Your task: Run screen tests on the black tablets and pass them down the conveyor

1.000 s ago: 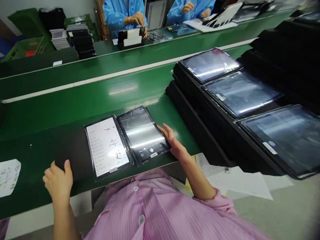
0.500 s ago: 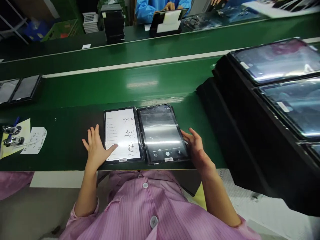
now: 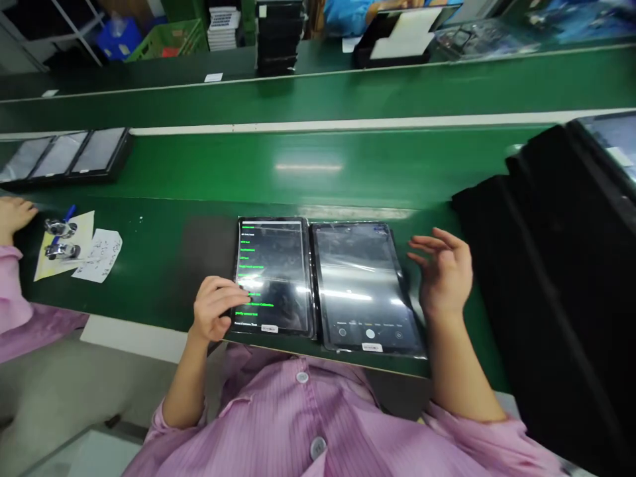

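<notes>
Two tablets lie side by side on the green bench in front of me. The left tablet [image 3: 278, 265] shows a dark screen with a list in green and white letters. My left hand [image 3: 217, 306] is at its left edge, fingers stretched over the screen; whether they touch the glass I cannot tell. On the right tablet [image 3: 365, 278] a camera screen shows, with a round white button near the bottom and bright reflections across the glass. My right hand [image 3: 447, 271] is raised just right of that tablet, fingers apart, holding nothing.
Black foam trays [image 3: 556, 265] with tablets stand at the right. Another tray of tablets [image 3: 64, 159] lies far left. Handwritten paper slips [image 3: 99, 255] with shiny metal pieces lie near a neighbour's hand [image 3: 14, 217]. Across the bench, a person in blue sleeves [image 3: 345, 16] works by a black stack [image 3: 279, 40].
The left tablet's screen has gone from a white page with scribbles to a dark list. My right hand has come away from the right tablet's edge; my left fingers now reach over the screen.
</notes>
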A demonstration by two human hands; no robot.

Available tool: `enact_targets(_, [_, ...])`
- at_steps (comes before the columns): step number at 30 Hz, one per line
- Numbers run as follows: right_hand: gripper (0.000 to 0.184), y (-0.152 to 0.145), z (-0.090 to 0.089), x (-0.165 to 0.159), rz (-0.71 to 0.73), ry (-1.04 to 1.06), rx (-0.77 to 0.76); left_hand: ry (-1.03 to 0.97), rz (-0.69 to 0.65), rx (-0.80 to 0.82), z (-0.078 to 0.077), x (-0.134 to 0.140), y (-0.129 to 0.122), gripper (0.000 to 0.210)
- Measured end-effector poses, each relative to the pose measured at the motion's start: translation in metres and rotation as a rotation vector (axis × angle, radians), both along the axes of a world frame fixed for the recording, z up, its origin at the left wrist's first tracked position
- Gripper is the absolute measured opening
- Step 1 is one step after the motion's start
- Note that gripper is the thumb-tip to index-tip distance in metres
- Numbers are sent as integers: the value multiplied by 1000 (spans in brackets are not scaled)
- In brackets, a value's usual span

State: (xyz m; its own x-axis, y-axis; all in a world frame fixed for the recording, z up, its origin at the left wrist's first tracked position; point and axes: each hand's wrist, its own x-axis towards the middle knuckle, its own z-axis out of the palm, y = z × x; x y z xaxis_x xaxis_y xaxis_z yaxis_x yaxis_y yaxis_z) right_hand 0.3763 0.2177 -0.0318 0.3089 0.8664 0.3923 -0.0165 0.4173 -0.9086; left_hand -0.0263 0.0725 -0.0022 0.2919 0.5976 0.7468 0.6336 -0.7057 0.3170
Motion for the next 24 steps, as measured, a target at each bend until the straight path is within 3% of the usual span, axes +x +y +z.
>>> enact_targets(4, [58, -4, -12, 3, -107, -42, 53, 102, 66, -1, 4, 5, -3, 60])
enact_targets(8, [56, -3, -12, 9, -165, -9, 46, 118, 186, -105, 5, 7, -3, 66])
enact_targets(14, [53, 3, -10, 10, -214, 52, 139, -188, 434, -214, 3, 6, 2, 85])
enact_targets(18, [53, 2, -10, 11, -221, 73, 146, -56, 342, -407, 9, 6, 6, 82])
enact_targets(24, [52, 0, -7, 9, -236, 82, 110, 85, 329, -481, 15, 3, 9, 89])
